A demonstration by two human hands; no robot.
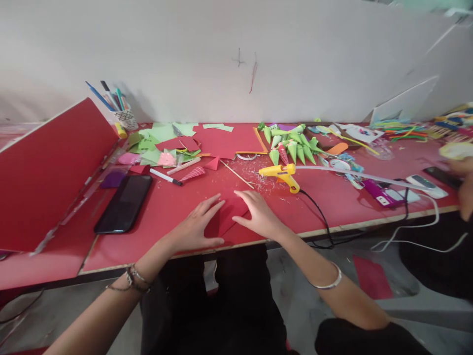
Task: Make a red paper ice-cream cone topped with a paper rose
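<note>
Paper point(228, 217), red and folded-looking, lies on the counter point(166, 207) near its front edge. Left hand point(194, 228) and right hand point(260, 214) are spread around it, thumbs apart from fingers; whether the fingertips press it, I cannot tell. Light, even contact from both sides should suit it best, clear of the glue gun point(281, 173) and stick point(237, 174) beyond.

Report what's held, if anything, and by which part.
Nothing visibly gripped: open left hand and right hand flank red paper; contact at its edges is unclear.
</note>
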